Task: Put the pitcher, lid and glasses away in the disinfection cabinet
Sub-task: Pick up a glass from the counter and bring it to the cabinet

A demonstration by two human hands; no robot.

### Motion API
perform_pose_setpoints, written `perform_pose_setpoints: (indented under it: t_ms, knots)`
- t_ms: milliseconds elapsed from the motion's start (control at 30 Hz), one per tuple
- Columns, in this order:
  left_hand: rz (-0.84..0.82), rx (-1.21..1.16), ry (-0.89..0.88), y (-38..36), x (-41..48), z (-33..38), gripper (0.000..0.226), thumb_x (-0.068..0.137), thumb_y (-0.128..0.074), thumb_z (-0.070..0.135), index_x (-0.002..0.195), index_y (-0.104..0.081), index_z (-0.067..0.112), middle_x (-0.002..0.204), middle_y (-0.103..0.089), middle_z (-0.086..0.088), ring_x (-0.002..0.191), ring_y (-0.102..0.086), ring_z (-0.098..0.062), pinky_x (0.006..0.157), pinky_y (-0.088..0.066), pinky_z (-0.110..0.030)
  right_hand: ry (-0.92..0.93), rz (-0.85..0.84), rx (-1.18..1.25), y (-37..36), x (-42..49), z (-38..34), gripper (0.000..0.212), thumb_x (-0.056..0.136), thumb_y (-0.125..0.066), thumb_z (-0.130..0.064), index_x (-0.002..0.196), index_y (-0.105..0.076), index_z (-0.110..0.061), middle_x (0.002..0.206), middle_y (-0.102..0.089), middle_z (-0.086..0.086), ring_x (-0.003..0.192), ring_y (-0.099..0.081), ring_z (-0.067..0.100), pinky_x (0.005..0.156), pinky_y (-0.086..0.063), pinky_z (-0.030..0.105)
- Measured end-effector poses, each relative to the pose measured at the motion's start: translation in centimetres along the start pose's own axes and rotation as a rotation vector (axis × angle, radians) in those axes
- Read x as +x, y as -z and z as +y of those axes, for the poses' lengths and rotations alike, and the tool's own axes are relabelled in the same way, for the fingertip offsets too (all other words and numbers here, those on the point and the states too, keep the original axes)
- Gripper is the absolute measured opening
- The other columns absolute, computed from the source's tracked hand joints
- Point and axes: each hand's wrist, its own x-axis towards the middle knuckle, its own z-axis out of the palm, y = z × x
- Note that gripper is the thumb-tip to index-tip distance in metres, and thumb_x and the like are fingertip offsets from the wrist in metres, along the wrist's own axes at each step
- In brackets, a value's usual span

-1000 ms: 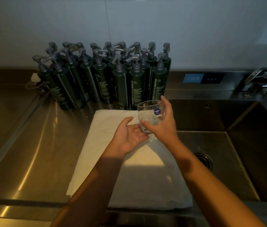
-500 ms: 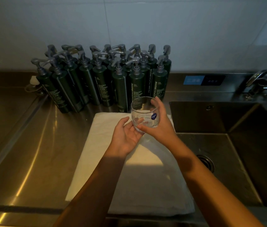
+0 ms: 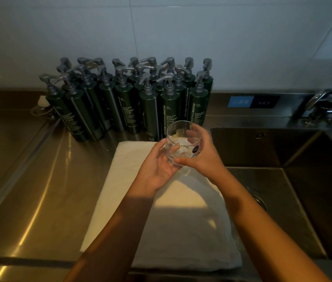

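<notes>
A clear drinking glass with a small round blue sticker is held upright above the far end of a folded white towel. My right hand grips it from the right side, thumb in front and fingers behind. My left hand cups it from the left and below, palm up, fingers curled round its base. No pitcher, lid or disinfection cabinet is in view.
Several dark green pump bottles stand in a cluster against the tiled wall behind the towel. A deep steel sink lies to the right, with a tap at its far right. Steel counter extends to the left.
The glass has moved left from over the sink's edge and turned more upright. My left hand, earlier open beneath it, has closed round its base.
</notes>
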Motion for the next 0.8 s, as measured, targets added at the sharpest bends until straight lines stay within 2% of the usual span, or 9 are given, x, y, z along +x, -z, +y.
perform_pose_setpoints:
  t_ms: [67, 133, 167, 267, 500, 600, 700, 800]
  knots:
    - [-0.033, 0.007, 0.013, 0.0, 0.0, -0.1, 0.062, 0.079, -0.058, 0.034, 0.13, -0.05, 0.002, 0.114, -0.063, -0.019, 0.095, -0.065, -0.031, 0.071, -0.058, -0.039, -0.007, 0.006, 0.026, -0.1, -0.2, 0.0, 0.097, 0.061, -0.083, -0.002, 0.139, -0.028, -0.024, 0.128, -0.044, -0.008, 0.114, -0.045, 0.007, 0.089, -0.042, 0.017]
    - [-0.074, 0.031, 0.037, 0.0, -0.2, -0.1, 0.064, 0.08, -0.055, 0.041, 0.132, -0.048, 0.004, 0.123, -0.059, -0.02, 0.106, -0.061, -0.032, 0.087, -0.052, -0.042, -0.015, 0.0, 0.061, -0.1, -0.3, 0.1, 0.096, 0.061, -0.083, -0.004, 0.138, -0.029, -0.024, 0.13, -0.045, -0.005, 0.112, -0.049, 0.008, 0.092, -0.044, 0.023]
    - [-0.096, 0.035, 0.052, 0.0, -0.3, -0.1, 0.065, 0.081, -0.053, 0.044, 0.132, -0.049, 0.005, 0.124, -0.059, -0.02, 0.108, -0.06, -0.032, 0.09, -0.049, -0.042, -0.019, -0.008, 0.069, -0.2, -0.4, 0.1, 0.096, 0.061, -0.083, -0.004, 0.138, -0.03, -0.024, 0.13, -0.046, -0.004, 0.111, -0.05, 0.007, 0.093, -0.044, 0.025]
    - [-0.128, 0.009, 0.096, 0.0, -0.6, -0.2, 0.068, 0.08, -0.051, 0.052, 0.128, -0.052, 0.004, 0.12, -0.062, -0.021, 0.103, -0.063, -0.032, 0.089, -0.049, -0.044, -0.019, -0.044, 0.054, -0.2, -0.5, 0.0, 0.094, 0.061, -0.083, -0.005, 0.135, -0.03, -0.03, 0.131, -0.046, -0.006, 0.113, -0.049, 0.006, 0.092, -0.044, 0.024]
    - [-0.186, -0.027, 0.11, 0.3, -1.3, -0.7, 0.074, 0.078, -0.052, 0.055, 0.13, -0.049, 0.003, 0.125, -0.057, -0.023, 0.108, -0.061, -0.035, 0.091, -0.048, -0.047, -0.015, -0.123, 0.075, 0.0, -0.8, -0.4, 0.093, 0.065, -0.08, -0.003, 0.137, -0.028, -0.031, 0.133, -0.043, -0.008, 0.111, -0.047, 0.001, 0.093, -0.046, 0.025]
    - [-0.194, -0.04, 0.098, 0.5, -1.7, -0.6, 0.072, 0.078, -0.052, 0.054, 0.128, -0.05, 0.001, 0.123, -0.058, -0.024, 0.109, -0.06, -0.034, 0.093, -0.047, -0.045, -0.018, -0.162, 0.105, 0.0, -0.9, -0.6, 0.092, 0.065, -0.079, -0.002, 0.136, -0.027, -0.031, 0.137, -0.041, -0.004, 0.117, -0.046, 0.006, 0.094, -0.046, 0.027]
    - [-0.188, -0.039, 0.072, 0.8, -2.0, -0.4, 0.076, 0.078, -0.053, 0.054, 0.135, -0.043, 0.005, 0.129, -0.054, -0.024, 0.117, -0.055, -0.035, 0.096, -0.046, -0.045, -0.024, -0.202, 0.165, 0.0, -1.1, -0.9, 0.084, 0.07, -0.075, 0.0, 0.132, -0.03, -0.035, 0.134, -0.043, -0.007, 0.118, -0.046, 0.007, 0.086, -0.049, 0.021]
    - [-0.182, -0.017, 0.046, 1.2, -2.3, 0.1, 0.078, 0.077, -0.05, 0.054, 0.138, -0.04, 0.006, 0.131, -0.052, -0.024, 0.121, -0.051, -0.036, 0.096, -0.046, -0.046, -0.023, -0.214, 0.21, 0.0, -1.3, -1.2, 0.081, 0.068, -0.075, -0.002, 0.128, -0.034, -0.035, 0.131, -0.046, -0.008, 0.12, -0.048, 0.011, 0.088, -0.05, 0.024]
